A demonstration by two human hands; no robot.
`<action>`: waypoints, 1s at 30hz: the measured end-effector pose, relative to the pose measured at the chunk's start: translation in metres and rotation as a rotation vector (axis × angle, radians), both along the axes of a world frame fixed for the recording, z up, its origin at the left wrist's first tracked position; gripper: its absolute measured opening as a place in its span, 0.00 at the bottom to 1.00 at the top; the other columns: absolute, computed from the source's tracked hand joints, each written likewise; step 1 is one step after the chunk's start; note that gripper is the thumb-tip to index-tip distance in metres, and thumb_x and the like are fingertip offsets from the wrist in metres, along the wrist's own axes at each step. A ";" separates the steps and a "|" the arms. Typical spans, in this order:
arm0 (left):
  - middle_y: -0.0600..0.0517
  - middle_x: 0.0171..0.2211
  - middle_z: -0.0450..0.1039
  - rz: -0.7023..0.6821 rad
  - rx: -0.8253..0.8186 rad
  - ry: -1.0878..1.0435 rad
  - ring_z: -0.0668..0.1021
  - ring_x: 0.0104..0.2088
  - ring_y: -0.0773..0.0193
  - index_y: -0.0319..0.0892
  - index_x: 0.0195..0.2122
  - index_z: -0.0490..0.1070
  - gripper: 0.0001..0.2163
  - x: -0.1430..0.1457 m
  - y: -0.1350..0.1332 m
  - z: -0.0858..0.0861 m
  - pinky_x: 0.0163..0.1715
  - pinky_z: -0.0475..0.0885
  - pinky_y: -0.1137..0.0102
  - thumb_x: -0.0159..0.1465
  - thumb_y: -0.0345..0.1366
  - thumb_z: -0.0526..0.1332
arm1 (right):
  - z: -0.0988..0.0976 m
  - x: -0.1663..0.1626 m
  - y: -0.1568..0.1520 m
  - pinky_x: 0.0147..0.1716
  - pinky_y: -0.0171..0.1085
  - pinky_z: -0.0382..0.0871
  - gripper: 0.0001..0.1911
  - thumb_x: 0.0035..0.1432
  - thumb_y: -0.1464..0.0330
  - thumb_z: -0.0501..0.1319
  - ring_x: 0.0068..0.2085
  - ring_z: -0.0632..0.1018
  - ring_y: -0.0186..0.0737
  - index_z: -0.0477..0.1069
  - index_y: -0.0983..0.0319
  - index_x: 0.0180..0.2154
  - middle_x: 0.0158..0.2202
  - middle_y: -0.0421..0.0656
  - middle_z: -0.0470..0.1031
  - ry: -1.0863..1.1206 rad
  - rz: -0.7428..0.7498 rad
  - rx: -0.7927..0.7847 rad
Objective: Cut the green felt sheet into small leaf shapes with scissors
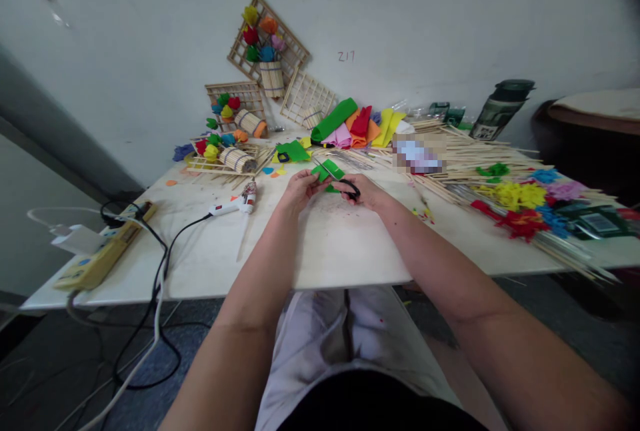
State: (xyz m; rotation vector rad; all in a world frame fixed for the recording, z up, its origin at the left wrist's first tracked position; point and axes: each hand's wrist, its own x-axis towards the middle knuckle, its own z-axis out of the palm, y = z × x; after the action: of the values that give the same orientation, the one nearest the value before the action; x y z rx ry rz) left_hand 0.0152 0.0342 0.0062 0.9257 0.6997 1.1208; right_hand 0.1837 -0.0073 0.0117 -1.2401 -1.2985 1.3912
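Your right grip (361,192) hides most of the handles of the scissors (353,189), and the green felt piece (327,171) covers part of their blades. Near the far edge of the worktop (325,244) a pixelated patch (417,156) blurs whatever lies there. Its right end is cut off.

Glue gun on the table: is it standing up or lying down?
Lying down. The glue gun rests flat on the table, to the left of the left hand, untouched, with its black cord trailing away leftward.
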 end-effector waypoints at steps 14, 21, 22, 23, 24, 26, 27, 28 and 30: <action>0.53 0.20 0.72 0.131 -0.122 0.083 0.77 0.22 0.69 0.39 0.24 0.62 0.11 0.013 0.013 -0.017 0.30 0.76 0.73 0.58 0.24 0.64 | -0.012 -0.001 0.011 0.11 0.28 0.48 0.21 0.42 0.58 0.74 0.13 0.58 0.24 0.66 0.63 0.21 0.12 0.34 0.61 -0.220 -0.143 0.093; 0.55 0.17 0.68 0.200 -0.140 0.182 0.79 0.22 0.66 0.40 0.23 0.59 0.12 0.019 0.014 -0.017 0.27 0.75 0.73 0.58 0.21 0.61 | -0.006 -0.007 0.006 0.12 0.30 0.49 0.24 0.39 0.56 0.74 0.14 0.58 0.26 0.64 0.63 0.17 0.11 0.33 0.58 -0.399 -0.201 0.107; 0.55 0.17 0.68 0.205 -0.140 0.191 0.79 0.22 0.66 0.40 0.23 0.59 0.12 0.020 0.013 -0.016 0.28 0.75 0.73 0.59 0.21 0.60 | -0.007 -0.007 0.006 0.12 0.30 0.49 0.24 0.39 0.56 0.74 0.13 0.58 0.25 0.64 0.63 0.17 0.11 0.33 0.57 -0.412 -0.203 0.108; 0.55 0.17 0.68 0.209 -0.140 0.199 0.78 0.22 0.66 0.40 0.23 0.59 0.12 0.020 0.013 -0.016 0.28 0.75 0.72 0.59 0.20 0.60 | -0.007 -0.007 0.007 0.12 0.30 0.49 0.24 0.39 0.56 0.74 0.13 0.58 0.25 0.63 0.63 0.17 0.10 0.33 0.57 -0.412 -0.201 0.110; 0.56 0.17 0.67 0.211 -0.141 0.206 0.78 0.21 0.66 0.40 0.23 0.59 0.12 0.020 0.013 -0.015 0.29 0.75 0.71 0.58 0.21 0.59 | -0.009 -0.006 0.007 0.12 0.30 0.50 0.24 0.39 0.56 0.74 0.13 0.58 0.25 0.63 0.63 0.18 0.11 0.33 0.58 -0.401 -0.193 0.111; 0.57 0.16 0.66 0.203 -0.149 0.222 0.76 0.20 0.68 0.40 0.23 0.60 0.11 0.020 0.013 -0.015 0.29 0.76 0.70 0.58 0.21 0.60 | -0.011 -0.004 0.010 0.12 0.29 0.51 0.23 0.40 0.57 0.74 0.13 0.58 0.25 0.64 0.63 0.19 0.11 0.33 0.59 -0.345 -0.169 0.107; 0.57 0.16 0.66 0.192 -0.153 0.226 0.76 0.19 0.68 0.39 0.23 0.61 0.11 0.019 0.013 -0.015 0.30 0.76 0.70 0.58 0.20 0.60 | -0.013 -0.003 0.011 0.12 0.29 0.52 0.23 0.41 0.58 0.74 0.13 0.59 0.25 0.64 0.63 0.20 0.12 0.33 0.60 -0.309 -0.156 0.096; 0.58 0.16 0.66 0.177 -0.156 0.225 0.76 0.19 0.68 0.39 0.24 0.61 0.11 0.018 0.013 -0.015 0.30 0.76 0.70 0.57 0.20 0.61 | -0.014 -0.002 0.013 0.12 0.29 0.53 0.21 0.42 0.58 0.74 0.13 0.59 0.25 0.65 0.63 0.22 0.12 0.33 0.61 -0.268 -0.144 0.081; 0.58 0.16 0.66 0.147 -0.152 0.206 0.75 0.18 0.69 0.39 0.24 0.61 0.11 0.017 0.014 -0.015 0.30 0.77 0.70 0.57 0.20 0.61 | -0.016 0.000 0.015 0.11 0.28 0.52 0.19 0.45 0.60 0.73 0.13 0.60 0.25 0.66 0.63 0.25 0.13 0.33 0.62 -0.192 -0.118 0.046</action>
State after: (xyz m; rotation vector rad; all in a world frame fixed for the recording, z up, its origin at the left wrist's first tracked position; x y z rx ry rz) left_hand 0.0320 0.0477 -0.0092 0.8774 1.0211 1.0932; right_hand 0.1840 0.0079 -0.0038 -1.4231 -1.3546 1.1759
